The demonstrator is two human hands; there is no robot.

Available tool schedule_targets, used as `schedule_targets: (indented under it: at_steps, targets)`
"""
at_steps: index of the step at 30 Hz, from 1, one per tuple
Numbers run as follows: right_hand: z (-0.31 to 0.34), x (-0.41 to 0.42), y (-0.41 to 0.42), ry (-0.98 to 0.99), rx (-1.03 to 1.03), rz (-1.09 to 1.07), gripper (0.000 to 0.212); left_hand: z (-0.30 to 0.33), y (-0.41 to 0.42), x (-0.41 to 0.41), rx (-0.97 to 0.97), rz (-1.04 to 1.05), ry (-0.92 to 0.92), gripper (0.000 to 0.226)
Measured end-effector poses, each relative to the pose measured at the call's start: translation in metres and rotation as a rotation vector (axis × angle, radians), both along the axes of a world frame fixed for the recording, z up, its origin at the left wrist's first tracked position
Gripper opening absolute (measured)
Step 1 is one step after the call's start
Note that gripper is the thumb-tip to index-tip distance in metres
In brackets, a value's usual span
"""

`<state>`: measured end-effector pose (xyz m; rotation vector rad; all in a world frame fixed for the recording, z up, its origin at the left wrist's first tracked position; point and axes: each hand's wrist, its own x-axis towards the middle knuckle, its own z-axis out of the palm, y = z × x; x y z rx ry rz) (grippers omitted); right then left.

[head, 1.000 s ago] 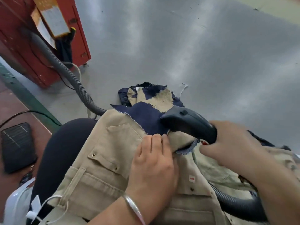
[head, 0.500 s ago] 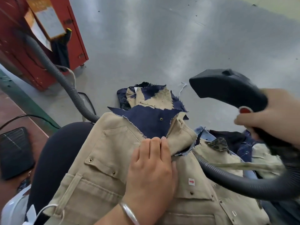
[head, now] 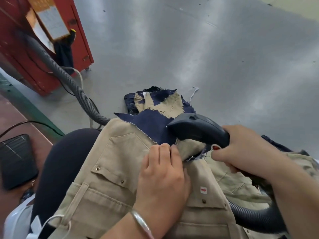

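The khaki trousers [head: 120, 169] lie across the lap, navy pocket lining [head: 150, 125] turned out. The suction nozzle [head: 198, 130], lifted clear a moment ago, is back on that lining in the right hand's [head: 245, 149] grip. The left hand [head: 162, 176] presses the cloth flat, so this is likely another thread-clearing pass.

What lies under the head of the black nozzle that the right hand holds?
The black nozzle, gripped by the right hand, sits over navy fabric and a folded khaki garment edge that the left hand presses. The spot directly beneath its mouth is covered.
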<state>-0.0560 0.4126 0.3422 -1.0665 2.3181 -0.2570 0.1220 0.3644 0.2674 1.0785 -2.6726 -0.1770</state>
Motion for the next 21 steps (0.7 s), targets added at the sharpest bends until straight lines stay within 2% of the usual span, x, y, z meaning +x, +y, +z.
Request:
schedule_targets:
  at_steps: [7,13,15,17,21]
  targets:
    - [-0.012,-0.024,-0.043,-0.031,-0.021,-0.074,0.012,0.001,0.001,0.002,0.001,-0.002,0.019,0.05]
    - [0.043,-0.054,-0.031,0.088,-0.172,-0.019,0.012,0.002,-0.001,0.003,0.016,-0.01,0.05,0.049]
    - [0.065,-0.053,-0.013,0.146,-0.225,0.011,0.02,0.003,-0.001,0.003,0.028,-0.01,0.059,0.049]
    - [0.076,-0.045,0.007,0.224,-0.195,0.046,0.038,0.004,-0.001,0.004,0.039,-0.011,0.058,0.049]
    - [0.062,-0.015,0.022,0.109,-0.067,0.058,0.025,0.003,-0.001,0.004,0.026,-0.015,0.066,0.049]
